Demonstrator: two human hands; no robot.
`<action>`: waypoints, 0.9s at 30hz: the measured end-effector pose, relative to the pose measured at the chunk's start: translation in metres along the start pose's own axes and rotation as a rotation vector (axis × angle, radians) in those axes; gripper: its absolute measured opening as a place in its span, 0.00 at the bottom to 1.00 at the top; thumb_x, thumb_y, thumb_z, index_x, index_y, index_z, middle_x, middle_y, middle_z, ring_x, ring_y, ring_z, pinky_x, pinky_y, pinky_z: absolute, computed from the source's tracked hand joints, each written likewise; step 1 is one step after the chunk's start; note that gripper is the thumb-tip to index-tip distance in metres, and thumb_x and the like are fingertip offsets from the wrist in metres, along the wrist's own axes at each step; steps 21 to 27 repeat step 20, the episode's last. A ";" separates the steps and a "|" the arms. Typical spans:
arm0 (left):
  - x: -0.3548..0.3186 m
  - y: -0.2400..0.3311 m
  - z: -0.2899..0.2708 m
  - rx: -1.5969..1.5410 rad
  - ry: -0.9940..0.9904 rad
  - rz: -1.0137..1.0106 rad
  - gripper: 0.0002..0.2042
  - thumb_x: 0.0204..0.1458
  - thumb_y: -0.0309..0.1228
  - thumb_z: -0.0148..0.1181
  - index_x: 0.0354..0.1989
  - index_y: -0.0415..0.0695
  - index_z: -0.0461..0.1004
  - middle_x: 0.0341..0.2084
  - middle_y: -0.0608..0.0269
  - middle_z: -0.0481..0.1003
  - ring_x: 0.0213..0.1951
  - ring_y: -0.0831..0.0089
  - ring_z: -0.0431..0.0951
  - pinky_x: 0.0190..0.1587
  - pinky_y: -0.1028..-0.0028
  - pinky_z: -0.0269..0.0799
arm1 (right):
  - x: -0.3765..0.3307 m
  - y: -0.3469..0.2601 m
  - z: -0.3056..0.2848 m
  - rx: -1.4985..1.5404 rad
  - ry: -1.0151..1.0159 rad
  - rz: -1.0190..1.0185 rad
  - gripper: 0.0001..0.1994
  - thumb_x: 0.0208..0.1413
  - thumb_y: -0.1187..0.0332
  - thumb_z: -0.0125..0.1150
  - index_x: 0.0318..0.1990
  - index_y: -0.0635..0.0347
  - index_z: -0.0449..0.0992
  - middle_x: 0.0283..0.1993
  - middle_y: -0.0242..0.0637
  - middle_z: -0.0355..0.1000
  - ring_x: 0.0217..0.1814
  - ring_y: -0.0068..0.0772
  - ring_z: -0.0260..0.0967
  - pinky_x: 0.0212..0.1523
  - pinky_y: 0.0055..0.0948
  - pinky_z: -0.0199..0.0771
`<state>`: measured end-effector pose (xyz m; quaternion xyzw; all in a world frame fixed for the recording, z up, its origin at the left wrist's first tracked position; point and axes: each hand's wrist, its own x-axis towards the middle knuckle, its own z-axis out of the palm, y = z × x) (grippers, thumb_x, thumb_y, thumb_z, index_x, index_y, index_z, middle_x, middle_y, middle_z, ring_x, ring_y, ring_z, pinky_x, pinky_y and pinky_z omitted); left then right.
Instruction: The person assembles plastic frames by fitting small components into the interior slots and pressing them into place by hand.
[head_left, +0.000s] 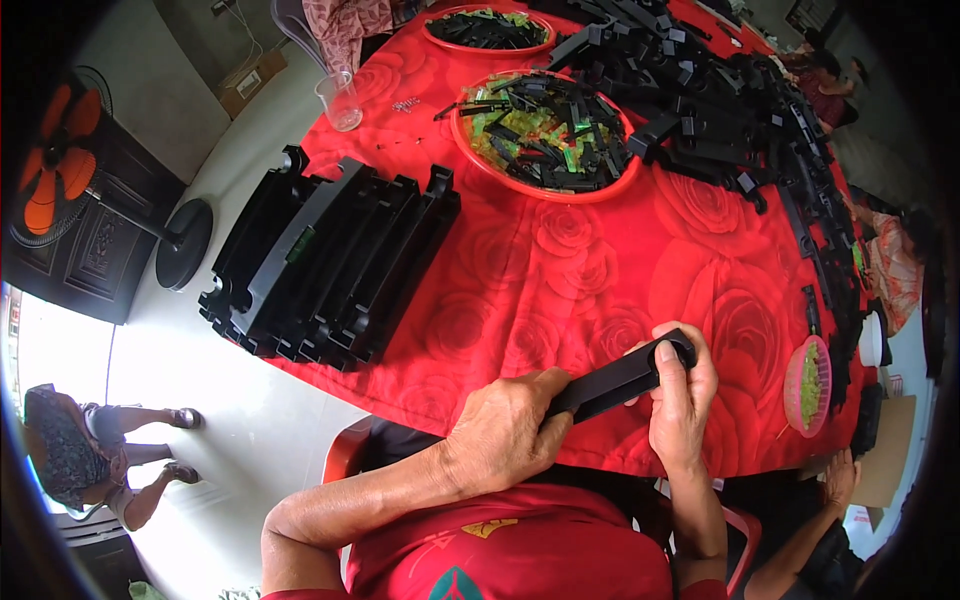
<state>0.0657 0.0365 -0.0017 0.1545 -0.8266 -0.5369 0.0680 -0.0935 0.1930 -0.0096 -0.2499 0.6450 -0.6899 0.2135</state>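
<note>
A long black plastic part (612, 388) is held slantwise over the front edge of the table, its right end higher. My left hand (512, 425) is closed around its left end. At the other end, my right hand (680, 395) grips it, with the thumb pressed on top near the rounded tip. To the left, a stack of similar long black parts (330, 265) lies side by side on the red cloth. Beyond my hands, a red bowl (598, 196) contains small black pieces and yellow-green translucent pieces.
A rose-patterned red cloth (560, 265) covers the table. Black parts (690, 90) are heaped at the far right. Another red bowl (490, 50) and a clear cup (343, 103) stand at the back. A pink basket (808, 395) sits right. Other people sit around; a fan (60, 160) stands left.
</note>
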 end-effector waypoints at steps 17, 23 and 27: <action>-0.033 0.019 -0.124 0.738 0.571 0.193 0.36 0.56 0.37 0.72 0.71 0.34 0.65 0.50 0.45 0.74 0.51 0.48 0.76 0.54 0.55 0.73 | 0.080 0.004 0.019 0.064 -0.224 0.206 0.10 0.69 0.64 0.62 0.52 0.57 0.79 0.37 0.27 0.75 0.40 0.14 0.71 0.43 0.19 0.70; -0.036 -0.005 -0.186 0.990 0.705 -0.193 0.36 0.56 0.39 0.72 0.72 0.43 0.67 0.61 0.44 0.72 0.60 0.47 0.72 0.66 0.53 0.68 | 0.082 0.011 0.003 0.100 -0.293 0.282 0.11 0.70 0.64 0.61 0.54 0.56 0.78 0.37 0.32 0.80 0.38 0.17 0.75 0.44 0.20 0.75; -0.036 -0.005 -0.186 0.990 0.705 -0.193 0.36 0.56 0.39 0.72 0.72 0.43 0.67 0.61 0.44 0.72 0.60 0.47 0.72 0.66 0.53 0.68 | 0.082 0.011 0.003 0.100 -0.293 0.282 0.11 0.70 0.64 0.61 0.54 0.56 0.78 0.37 0.32 0.80 0.38 0.17 0.75 0.44 0.20 0.75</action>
